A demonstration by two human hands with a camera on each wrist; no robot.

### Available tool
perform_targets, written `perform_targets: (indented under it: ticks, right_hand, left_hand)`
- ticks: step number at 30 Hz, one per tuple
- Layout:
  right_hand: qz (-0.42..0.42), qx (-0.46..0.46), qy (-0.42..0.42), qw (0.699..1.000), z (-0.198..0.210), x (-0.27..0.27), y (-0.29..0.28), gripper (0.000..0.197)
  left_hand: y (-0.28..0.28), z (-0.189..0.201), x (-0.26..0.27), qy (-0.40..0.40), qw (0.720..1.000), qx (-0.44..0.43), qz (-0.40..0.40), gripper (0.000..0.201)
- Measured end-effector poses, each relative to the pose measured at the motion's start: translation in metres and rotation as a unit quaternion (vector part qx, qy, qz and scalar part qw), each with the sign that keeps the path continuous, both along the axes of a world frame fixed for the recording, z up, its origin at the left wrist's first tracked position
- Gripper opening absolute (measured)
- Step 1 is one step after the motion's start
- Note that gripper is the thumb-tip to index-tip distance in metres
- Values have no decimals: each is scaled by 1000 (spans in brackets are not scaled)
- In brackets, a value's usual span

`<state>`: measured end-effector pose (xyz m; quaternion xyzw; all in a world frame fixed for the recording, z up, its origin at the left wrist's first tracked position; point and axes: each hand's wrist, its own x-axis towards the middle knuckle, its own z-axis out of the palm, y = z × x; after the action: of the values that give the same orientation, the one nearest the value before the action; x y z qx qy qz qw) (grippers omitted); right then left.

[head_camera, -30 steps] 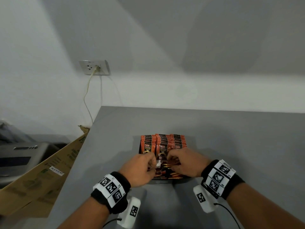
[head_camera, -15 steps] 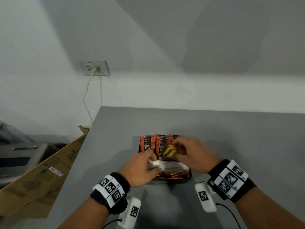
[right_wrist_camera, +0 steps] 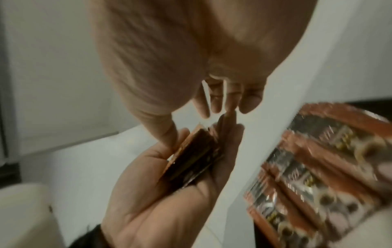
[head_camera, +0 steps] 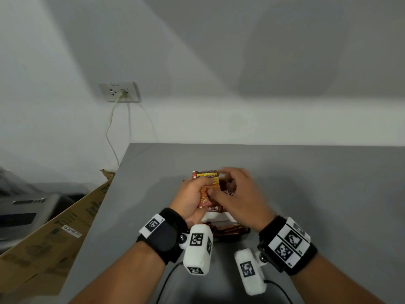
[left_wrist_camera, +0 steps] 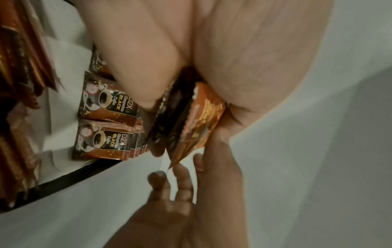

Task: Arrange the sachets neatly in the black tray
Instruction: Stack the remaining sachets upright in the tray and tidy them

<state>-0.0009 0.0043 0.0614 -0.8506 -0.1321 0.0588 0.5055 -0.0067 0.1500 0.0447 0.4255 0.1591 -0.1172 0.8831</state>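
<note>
My left hand [head_camera: 196, 190] is raised over the black tray [head_camera: 242, 231] and grips a small stack of orange-brown coffee sachets [head_camera: 208, 178] upright between thumb and fingers. My right hand [head_camera: 229, 186] meets it from the right. Its thumb is on the near face of the stack [right_wrist_camera: 195, 154] and its fingers reach over the top end. The wrist views show the same stack [left_wrist_camera: 191, 120] edge-on in my left palm. Rows of sachets [left_wrist_camera: 110, 134] stand inside the tray's black rim [left_wrist_camera: 74, 174]. In the head view my hands hide most of the tray.
The tray sits on a grey table [head_camera: 328, 194] near its front. A cardboard box [head_camera: 54, 233] leans off the table's left edge beside a grey machine [head_camera: 22, 205]. A wall socket [head_camera: 119, 92] with a hanging cable is behind. A white piece [head_camera: 217, 216] lies in the tray.
Both hands rose out of the tray. The right hand carried picked-up sachets to the left hand, which turned palm-in and took hold of the stack. The white piece is left in the tray.
</note>
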Motion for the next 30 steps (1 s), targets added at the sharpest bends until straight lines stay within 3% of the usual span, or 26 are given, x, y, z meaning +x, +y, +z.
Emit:
perform_targets:
  ticks: [3, 5, 8, 10, 12, 15, 19, 22, 24, 26, 30]
  right_hand:
    - [106, -85, -46, 990, 13, 5, -6, 94]
    - [167, -159, -69, 970, 14, 10, -4, 104]
    - [176, -176, -114, 962, 12, 19, -1, 83]
    - [176, -154, -107, 966, 13, 21, 0, 73]
    - [179, -141, -90, 969, 14, 21, 2, 75]
    - [177, -110, -20, 978, 20, 16, 1, 88]
    - [172, -6, 65, 983, 27, 18, -8, 50]
    - [159, 7, 86, 983, 27, 19, -9, 43]
    - [127, 11, 52, 990, 25, 20, -10, 40]
    - [94, -22, -43, 994, 20, 22, -9, 35]
    - [114, -102, -228, 962, 4, 17, -1, 38]
  left_hand:
    - [3, 3, 2, -5, 1000, 7, -21, 27]
    - [1, 5, 1, -17, 999, 27, -36, 16]
    - [-3, 7, -1, -23, 998, 12, -49, 18]
    - [-2, 6, -1, -9, 999, -16, -51, 37]
    - [-2, 5, 0, -1, 999, -21, -47, 51]
    - [-1, 3, 1, -5, 999, -25, -27, 66]
    - [0, 2, -1, -14, 997, -64, -43, 76]
    - [0, 0, -2, -15, 996, -52, -70, 68]
    - [0, 1, 0, -5, 997, -26, -74, 64]
    - [2, 0, 2, 17, 998, -15, -55, 64]
    - [-1, 3, -1, 14, 997, -53, -52, 39]
